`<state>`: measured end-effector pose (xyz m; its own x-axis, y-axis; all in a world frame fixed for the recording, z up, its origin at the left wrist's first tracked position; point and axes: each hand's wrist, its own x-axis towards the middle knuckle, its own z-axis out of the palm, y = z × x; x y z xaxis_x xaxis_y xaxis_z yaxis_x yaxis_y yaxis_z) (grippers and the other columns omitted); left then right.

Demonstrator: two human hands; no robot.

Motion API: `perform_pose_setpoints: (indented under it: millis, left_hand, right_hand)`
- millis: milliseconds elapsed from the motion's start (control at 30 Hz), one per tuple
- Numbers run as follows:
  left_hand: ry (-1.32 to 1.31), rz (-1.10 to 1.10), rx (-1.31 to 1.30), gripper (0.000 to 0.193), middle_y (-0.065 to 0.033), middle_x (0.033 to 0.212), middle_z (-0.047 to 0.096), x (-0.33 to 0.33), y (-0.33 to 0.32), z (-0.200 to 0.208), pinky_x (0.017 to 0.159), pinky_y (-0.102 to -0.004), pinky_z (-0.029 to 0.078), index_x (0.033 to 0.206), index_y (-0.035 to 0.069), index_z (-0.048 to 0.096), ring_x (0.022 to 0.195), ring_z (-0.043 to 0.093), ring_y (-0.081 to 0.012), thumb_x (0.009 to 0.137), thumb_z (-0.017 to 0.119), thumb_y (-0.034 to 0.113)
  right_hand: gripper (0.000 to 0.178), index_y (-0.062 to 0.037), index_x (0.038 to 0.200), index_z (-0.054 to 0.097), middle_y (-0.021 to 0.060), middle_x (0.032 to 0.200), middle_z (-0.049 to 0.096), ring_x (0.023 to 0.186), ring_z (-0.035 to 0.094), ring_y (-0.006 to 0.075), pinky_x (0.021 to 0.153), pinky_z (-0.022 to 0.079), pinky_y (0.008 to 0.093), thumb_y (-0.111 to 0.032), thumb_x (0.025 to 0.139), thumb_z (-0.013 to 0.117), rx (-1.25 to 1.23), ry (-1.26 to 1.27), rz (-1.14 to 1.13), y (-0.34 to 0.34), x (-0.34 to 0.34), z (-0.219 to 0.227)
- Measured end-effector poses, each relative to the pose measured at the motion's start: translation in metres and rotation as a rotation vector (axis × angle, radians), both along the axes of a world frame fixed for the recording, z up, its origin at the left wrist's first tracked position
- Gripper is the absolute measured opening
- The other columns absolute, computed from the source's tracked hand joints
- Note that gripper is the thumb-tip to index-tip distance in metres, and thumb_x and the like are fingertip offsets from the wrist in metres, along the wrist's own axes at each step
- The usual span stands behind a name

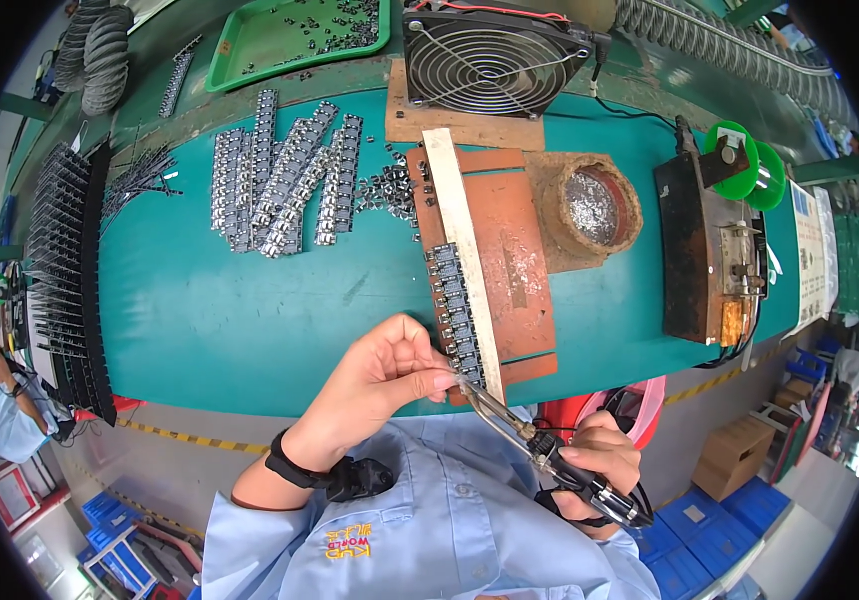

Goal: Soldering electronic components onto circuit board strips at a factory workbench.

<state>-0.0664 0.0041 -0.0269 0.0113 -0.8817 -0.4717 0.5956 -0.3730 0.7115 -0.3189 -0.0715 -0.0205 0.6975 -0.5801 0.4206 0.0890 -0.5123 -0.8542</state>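
The left hand pinches its fingertips together at the near end of a row of small dark components lined up along a pale wooden strip; what exactly sits between the fingertips is too small to tell. The right hand is closed in a grip around the dark handle of a soldering iron, whose metal tip reaches up and left to meet the lowest component, right beside the left fingertips. The strip and components lie on a reddish-brown board that rests on the teal surface, just beyond both hands. Past the board, farther from the right hand's grip, stands a round crusted pot of silvery solder, and beyond that a rusty brown machine with green spools on top. Well beyond the left hand lie several loose rows of grey metal components, with a green tray of small parts farther off. A black fan stands at the far edge of the surface. Off to the left side, a black rack of pins runs along the surface's edge.
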Motion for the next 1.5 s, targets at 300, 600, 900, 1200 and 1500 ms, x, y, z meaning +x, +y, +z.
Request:
perform_pose_setpoints:
  millis: [300, 600, 900, 1200, 1500]
  left_hand:
    - [0.009, 0.009, -0.025, 0.017, -0.0072, 0.083, 0.059, 0.000, 0.000, 0.000, 0.067, -0.0230, 0.045, 0.087, 0.006, 0.042, 0.076, 0.057, -0.0115, 0.082, 0.055, -0.005]
    - [0.025, 0.003, -0.046, 0.017, -0.0073, 0.084, 0.059, -0.002, 0.002, -0.005, 0.067, -0.0233, 0.046, 0.086, 0.006, 0.042, 0.076, 0.057, -0.0115, 0.082, 0.056, -0.003]
    - [0.000, 0.007, -0.035, 0.019, -0.0070, 0.083, 0.060, -0.002, 0.000, -0.003, 0.068, -0.0237, 0.047, 0.083, 0.007, 0.043, 0.074, 0.058, -0.0124, 0.080, 0.058, -0.004]
    - [-0.849, -0.174, -0.115, 0.013, -0.0059, 0.086, 0.058, 0.033, -0.005, 0.031, 0.065, -0.0274, 0.047, 0.089, 0.003, 0.050, 0.076, 0.058, -0.0148, 0.082, 0.059, 0.009]
    - [-1.940, 0.084, -0.231, 0.017, -0.0137, 0.085, 0.048, 0.074, -0.051, 0.003, 0.067, -0.0372, 0.046, 0.081, 0.001, 0.051, 0.081, 0.052, -0.0289, 0.069, 0.061, 0.008]
  right_hand:
    - [0.036, 0.0026, 0.091, 0.060, 0.0056, 0.053, 0.056, 0.047, 0.054, 0.0188, 0.057, 0.041, 0.0309, -0.019, 0.065, 0.071, -0.016, -0.015, -0.012, 0.001, 0.003, -0.001]
    - [0.046, 0.0014, 0.111, 0.049, 0.0116, 0.091, 0.058, 0.073, 0.057, 0.0148, 0.065, 0.044, 0.0265, -0.015, 0.072, 0.067, 0.321, -0.109, -0.624, 0.008, 0.013, -0.009]
    - [0.047, 0.0026, 0.120, 0.042, 0.0086, 0.093, 0.054, 0.075, 0.048, 0.0131, 0.069, 0.038, 0.0226, -0.015, 0.079, 0.056, 0.281, 0.001, -0.712, -0.025, 0.050, -0.004]
    - [0.045, 0.0006, 0.120, 0.042, 0.0099, 0.093, 0.053, 0.082, 0.050, 0.0156, 0.074, 0.041, 0.0263, -0.010, 0.078, 0.052, 0.415, 0.028, -0.719, -0.027, 0.058, -0.014]
    - [0.038, 0.0054, 0.112, 0.049, 0.0155, 0.096, 0.056, 0.077, 0.052, 0.0208, 0.069, 0.043, 0.0317, -0.017, 0.082, 0.055, 0.167, -0.035, -0.633, -0.018, 0.059, 0.002]
